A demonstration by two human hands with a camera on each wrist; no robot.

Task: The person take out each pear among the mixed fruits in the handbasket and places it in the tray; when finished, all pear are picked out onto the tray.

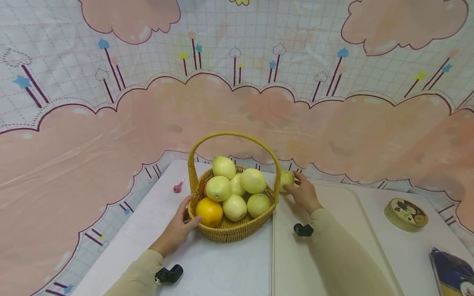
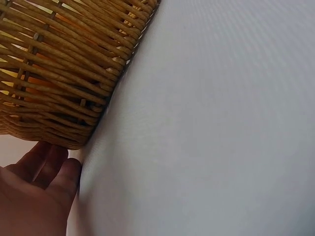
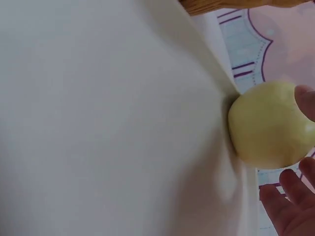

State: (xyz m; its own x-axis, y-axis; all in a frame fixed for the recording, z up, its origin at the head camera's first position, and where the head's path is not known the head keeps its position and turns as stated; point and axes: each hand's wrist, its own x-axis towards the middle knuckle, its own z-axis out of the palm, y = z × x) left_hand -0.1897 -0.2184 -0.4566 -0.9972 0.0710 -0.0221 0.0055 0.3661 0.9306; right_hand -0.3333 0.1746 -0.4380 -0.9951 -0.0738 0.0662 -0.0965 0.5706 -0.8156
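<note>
A wicker basket (image 1: 237, 235) with a tall arched handle stands on the table, holding several pale green round fruits (image 1: 218, 188) and an orange (image 1: 209, 212). My left hand (image 1: 177, 231) grips the basket's left end, its thumb at the front rim. In the left wrist view, fingertips touch the lower edge of the weave. Just right of the basket, one pale green round fruit (image 3: 269, 125) rests against the rim of a cream tray (image 1: 314, 246). My right hand (image 1: 304, 193) is around that fruit's right side; its thumb overlaps the fruit while the other fingers stand slightly apart.
A small pink ball-like object (image 1: 177, 188) lies left of the basket. Toward the right are a round tin (image 1: 406, 214) and a dark blue packet (image 1: 452, 269). A patterned cloth (image 1: 237, 115) hangs behind the white table (image 1: 229, 271).
</note>
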